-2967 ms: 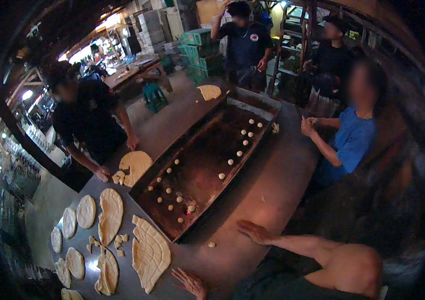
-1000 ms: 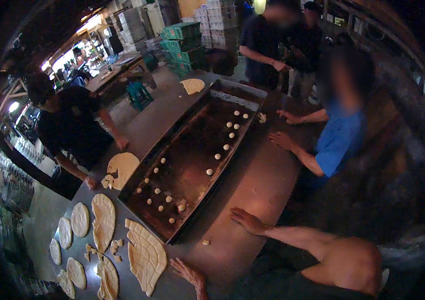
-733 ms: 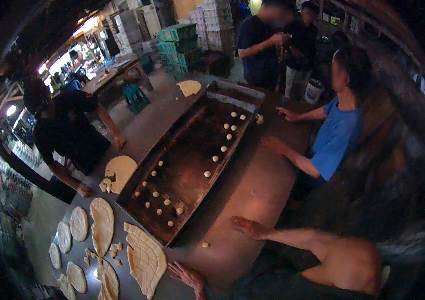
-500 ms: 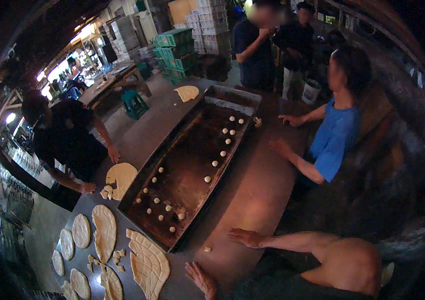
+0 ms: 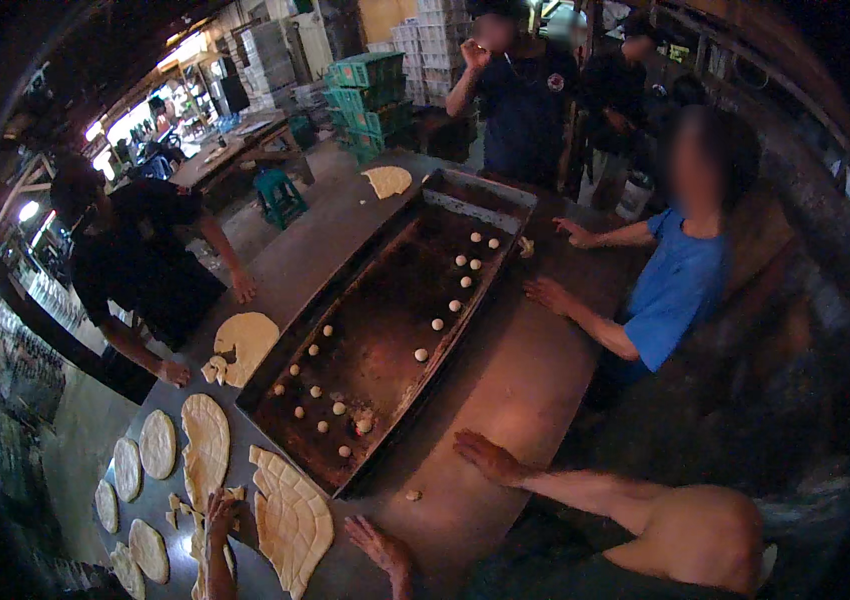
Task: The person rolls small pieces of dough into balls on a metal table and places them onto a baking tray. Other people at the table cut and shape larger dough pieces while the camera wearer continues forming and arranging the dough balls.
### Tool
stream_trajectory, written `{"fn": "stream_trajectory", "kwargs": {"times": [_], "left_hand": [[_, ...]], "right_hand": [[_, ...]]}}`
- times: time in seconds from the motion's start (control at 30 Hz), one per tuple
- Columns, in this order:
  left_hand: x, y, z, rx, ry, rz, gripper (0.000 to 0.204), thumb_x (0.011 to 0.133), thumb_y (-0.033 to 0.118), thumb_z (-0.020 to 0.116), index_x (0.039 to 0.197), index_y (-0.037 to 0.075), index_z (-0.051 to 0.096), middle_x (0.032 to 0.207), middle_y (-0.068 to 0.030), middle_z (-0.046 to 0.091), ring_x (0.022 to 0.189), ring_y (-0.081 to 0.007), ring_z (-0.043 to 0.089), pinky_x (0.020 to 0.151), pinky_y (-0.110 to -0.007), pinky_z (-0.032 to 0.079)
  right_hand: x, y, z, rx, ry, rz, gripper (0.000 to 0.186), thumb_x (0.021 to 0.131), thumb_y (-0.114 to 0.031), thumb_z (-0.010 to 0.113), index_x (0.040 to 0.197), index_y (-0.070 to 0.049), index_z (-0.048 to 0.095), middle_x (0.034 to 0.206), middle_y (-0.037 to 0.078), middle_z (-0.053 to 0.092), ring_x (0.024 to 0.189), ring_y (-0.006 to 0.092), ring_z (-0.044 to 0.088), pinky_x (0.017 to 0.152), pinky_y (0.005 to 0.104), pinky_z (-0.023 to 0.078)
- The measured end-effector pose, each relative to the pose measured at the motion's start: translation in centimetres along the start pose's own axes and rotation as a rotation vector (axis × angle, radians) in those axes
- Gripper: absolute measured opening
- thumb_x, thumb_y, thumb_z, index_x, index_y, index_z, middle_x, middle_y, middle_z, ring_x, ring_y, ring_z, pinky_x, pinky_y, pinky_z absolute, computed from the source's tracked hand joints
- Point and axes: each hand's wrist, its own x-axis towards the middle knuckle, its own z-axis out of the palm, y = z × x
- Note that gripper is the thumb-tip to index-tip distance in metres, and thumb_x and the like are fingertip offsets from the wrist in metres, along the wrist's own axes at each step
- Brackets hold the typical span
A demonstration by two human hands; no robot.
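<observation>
The left hand, lower left of the frame, rests with fingers loosely extended on small pale dough scraps. The right hand lies spread flat and empty on the brown metal table. Between them lies the pale flat dough sheet scored into squares. It is probably soft, floppy and apt to part along the cuts, so best slid under from an edge. The long rusty metal tray dotted with small dough balls sits just beside its upper edge; the table's rim is close below.
</observation>
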Motion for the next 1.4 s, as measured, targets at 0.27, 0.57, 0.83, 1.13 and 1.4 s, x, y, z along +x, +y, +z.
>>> {"fn": "stream_trajectory", "kwargs": {"times": [0.27,0.57,0.83,1.13,1.4], "left_hand": [[-0.1,-0.9,0.7,-0.101,0.159,-0.109,0.062,0.092,0.01,0.054,0.15,-0.006,0.04,0.162,-0.0316,0.026,0.154,-0.0457,0.02,0.123,-0.062,0.017],[-0.8,0.7,0.0,0.048,0.068,-0.129,0.054,0.097,0.009,0.047,0.149,-0.003,0.041,0.161,-0.033,0.028,0.151,-0.049,0.025,0.122,-0.062,0.019],[-0.4,0.5,-0.3,-0.027,-0.083,-0.149,0.056,0.094,0.005,0.051,0.148,-0.006,0.041,0.162,-0.0341,0.023,0.15,-0.0506,0.023,0.122,-0.063,0.017],[0.1,1.1,-0.1,-0.005,-0.163,-0.104,0.059,0.095,-0.001,0.047,0.153,-0.002,0.036,0.164,-0.03,0.024,0.153,-0.0467,0.02,0.123,-0.061,0.015],[-0.5,0.4,0.2,-0.052,-0.155,-0.034,0.058,0.096,0.006,0.049,0.152,-0.002,0.037,0.163,-0.0312,0.024,0.153,-0.0481,0.02,0.122,-0.063,0.017]], "right_hand": [[0.3,0.9,0.0,0.106,-0.058,-0.015,0.05,0.105,-0.017,0.051,0.154,-0.01,0.043,0.166,0.011,0.029,0.154,0.0313,0.026,0.128,0.0389,0.021],[0.2,0.0,-1.4,0.712,-0.126,0.098,0.049,0.109,-0.025,0.043,0.155,-0.008,0.041,0.167,0.009,0.028,0.154,0.0288,0.026,0.127,0.0382,0.021],[1.5,-0.6,-0.9,0.644,-0.177,0.146,0.048,0.104,-0.016,0.046,0.152,-0.011,0.047,0.163,0.01,0.037,0.153,0.0295,0.029,0.126,0.0404,0.023],[1.2,0.2,-1.6,0.033,-0.131,-0.253,0.052,0.101,-0.008,0.048,0.153,-0.017,0.048,0.163,0.011,0.037,0.151,0.0304,0.034,0.124,0.0399,0.03],[1.1,-0.3,-1.2,0.494,-0.148,-0.222,0.052,0.102,-0.011,0.052,0.153,-0.017,0.046,0.165,0.01,0.033,0.152,0.0286,0.032,0.125,0.0372,0.029]]}}
